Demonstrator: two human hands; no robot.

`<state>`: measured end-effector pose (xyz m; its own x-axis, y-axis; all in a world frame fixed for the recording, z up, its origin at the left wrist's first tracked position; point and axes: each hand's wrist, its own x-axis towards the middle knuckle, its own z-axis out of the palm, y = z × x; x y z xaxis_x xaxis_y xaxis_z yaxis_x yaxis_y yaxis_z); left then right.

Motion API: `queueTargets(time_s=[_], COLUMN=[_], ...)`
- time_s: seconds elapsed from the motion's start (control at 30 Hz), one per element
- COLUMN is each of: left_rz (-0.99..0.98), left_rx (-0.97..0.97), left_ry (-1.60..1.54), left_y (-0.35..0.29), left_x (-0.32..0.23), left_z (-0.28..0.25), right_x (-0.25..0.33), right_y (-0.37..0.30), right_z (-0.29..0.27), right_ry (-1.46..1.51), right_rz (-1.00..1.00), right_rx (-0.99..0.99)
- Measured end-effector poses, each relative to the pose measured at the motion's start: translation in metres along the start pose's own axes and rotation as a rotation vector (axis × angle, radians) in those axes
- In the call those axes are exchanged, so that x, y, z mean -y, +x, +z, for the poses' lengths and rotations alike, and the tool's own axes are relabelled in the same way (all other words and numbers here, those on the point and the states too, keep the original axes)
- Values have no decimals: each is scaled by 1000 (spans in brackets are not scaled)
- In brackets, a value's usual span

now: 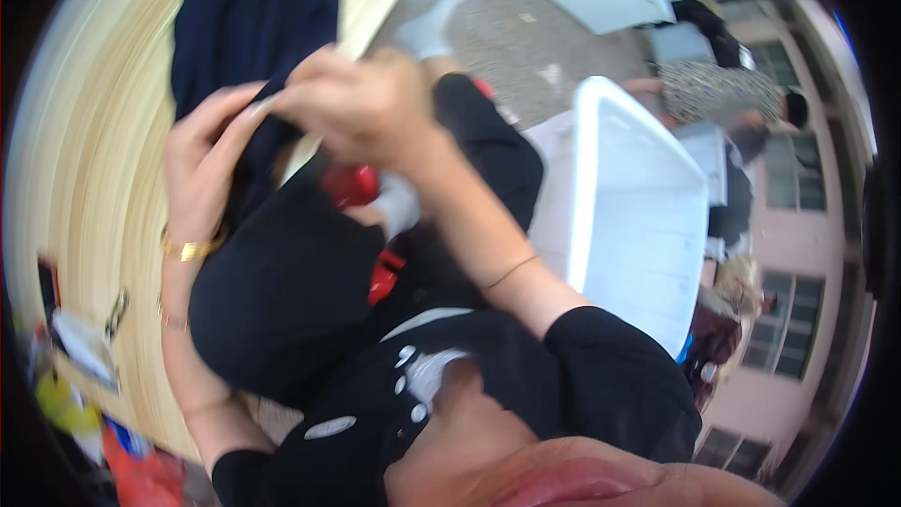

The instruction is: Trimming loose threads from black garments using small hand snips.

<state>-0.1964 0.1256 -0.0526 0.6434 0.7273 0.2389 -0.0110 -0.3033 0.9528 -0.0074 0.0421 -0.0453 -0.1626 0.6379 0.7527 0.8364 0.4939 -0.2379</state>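
Observation:
A dark navy cloth (258, 14), perhaps a garment, lies over the wooden table and hangs toward my lap. My left hand (202, 150), with a gold-coloured band at the wrist, pinches the edge of this cloth between thumb and fingers. Against its fingertips, my right hand (361, 103) is closed, its thumb and forefinger on the same cloth edge. Motion smears the right hand, and anything small between the fingertips cannot be made out.
The pale wooden table (94, 150) runs along my left. To my right stands a white plastic tub (643, 225). Scissors (117, 312) and bags lie at the table's near left. Another person (713, 89) is farther off at the right.

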Motion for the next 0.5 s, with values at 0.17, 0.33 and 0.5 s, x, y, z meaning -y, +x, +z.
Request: queueTargets(time_s=[0.17,0.33,0.5], left_rz=[-42,-213,-140], left_rx=[-8,32,29], left_ry=[-119,-259,29], left_y=[-3,-7,-2], left_x=[16,15,17], left_z=[3,2,1], right_x=[6,12,6], right_y=[-5,-3,0], right_z=[10,17,18], right_ry=[68,187,283], right_rz=[112,219,191], right_rx=[-72,-118,-123])
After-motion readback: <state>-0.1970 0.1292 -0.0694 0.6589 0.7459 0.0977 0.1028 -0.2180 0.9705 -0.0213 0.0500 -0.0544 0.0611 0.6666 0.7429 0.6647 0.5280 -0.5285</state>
